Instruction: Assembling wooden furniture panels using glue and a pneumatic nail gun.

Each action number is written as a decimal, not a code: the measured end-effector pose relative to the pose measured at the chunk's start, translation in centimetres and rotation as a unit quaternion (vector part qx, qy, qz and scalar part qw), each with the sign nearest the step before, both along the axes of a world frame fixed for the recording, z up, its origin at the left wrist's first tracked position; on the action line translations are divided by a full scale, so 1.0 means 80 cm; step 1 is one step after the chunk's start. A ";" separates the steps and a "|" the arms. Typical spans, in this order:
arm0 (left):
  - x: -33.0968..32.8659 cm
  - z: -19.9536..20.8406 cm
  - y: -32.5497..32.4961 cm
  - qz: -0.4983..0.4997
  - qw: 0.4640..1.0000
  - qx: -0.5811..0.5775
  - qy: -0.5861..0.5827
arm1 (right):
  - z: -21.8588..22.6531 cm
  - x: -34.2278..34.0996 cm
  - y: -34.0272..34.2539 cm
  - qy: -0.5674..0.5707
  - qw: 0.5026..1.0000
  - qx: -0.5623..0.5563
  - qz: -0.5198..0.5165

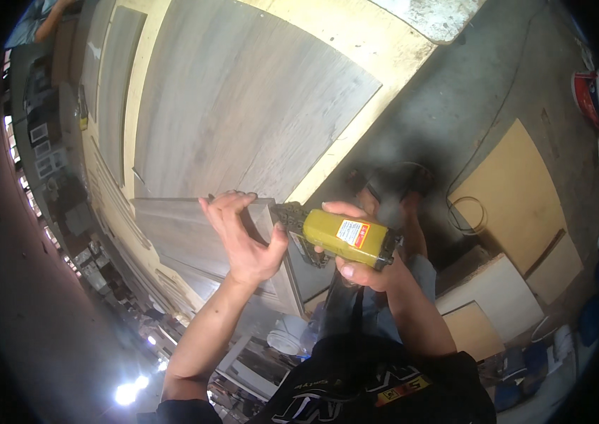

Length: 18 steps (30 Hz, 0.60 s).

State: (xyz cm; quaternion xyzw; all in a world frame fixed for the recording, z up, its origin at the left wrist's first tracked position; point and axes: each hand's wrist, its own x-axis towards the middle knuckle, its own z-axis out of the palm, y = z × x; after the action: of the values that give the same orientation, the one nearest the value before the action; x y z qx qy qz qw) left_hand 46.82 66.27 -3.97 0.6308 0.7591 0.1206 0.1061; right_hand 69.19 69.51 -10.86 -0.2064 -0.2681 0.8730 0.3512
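Observation:
My right hand (366,272) is wrapped around a yellow-green handheld power tool (335,232), which looks like a trim router, with a black end cap and a label on its side. Its dark, dusty base (292,215) is at the edge of a grey wood-grain framed panel (186,219). On the near corner of that panel lies my left hand (246,240), its thumb spread from the fingers and pointing toward the tool. The contact between tool base and panel edge is partly hidden.
A large grey wood-grain board (243,99) lies on a pale worktable (391,56) ahead. On the floor to the right are a tan board (515,191), a white board (501,297) and a looped cable (469,215). Another person's arm (49,21) shows at far left.

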 end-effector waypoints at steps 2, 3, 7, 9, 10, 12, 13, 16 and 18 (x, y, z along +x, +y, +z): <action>0.000 0.001 0.001 -0.006 1.000 -0.001 0.002 | 0.001 0.000 0.000 0.002 1.000 -0.001 -0.001; 0.000 0.001 0.001 -0.004 1.000 -0.001 0.002 | 0.002 0.000 0.002 -0.007 1.000 0.003 0.000; 0.001 0.001 0.001 -0.006 1.000 0.006 0.004 | 0.005 0.001 0.005 0.003 1.000 -0.017 0.006; 0.001 0.001 0.001 -0.005 1.000 0.007 0.002 | 0.005 0.001 0.003 0.008 1.000 -0.025 0.002; 0.001 0.001 0.001 -0.005 1.000 0.006 0.002 | 0.004 0.000 0.002 0.013 0.999 -0.034 -0.003; 0.002 0.002 0.001 -0.005 1.000 0.004 0.001 | 0.002 -0.004 -0.001 0.011 0.999 -0.030 -0.015; 0.002 0.002 0.002 -0.005 1.000 0.005 -0.006 | 0.002 -0.006 -0.003 0.010 0.999 -0.025 -0.026; 0.002 0.002 0.002 -0.006 1.000 0.007 -0.011 | 0.003 -0.002 0.000 0.017 0.999 -0.036 -0.013; 0.001 0.002 0.002 -0.008 1.000 0.007 -0.010 | 0.004 0.001 0.001 0.017 0.999 -0.040 -0.003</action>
State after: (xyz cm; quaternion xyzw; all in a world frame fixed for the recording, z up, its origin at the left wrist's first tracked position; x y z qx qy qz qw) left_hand 46.93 66.43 -3.80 0.6365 0.7519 0.1312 0.1106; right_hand 69.26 69.60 -10.51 -0.2063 -0.2261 0.8855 0.3495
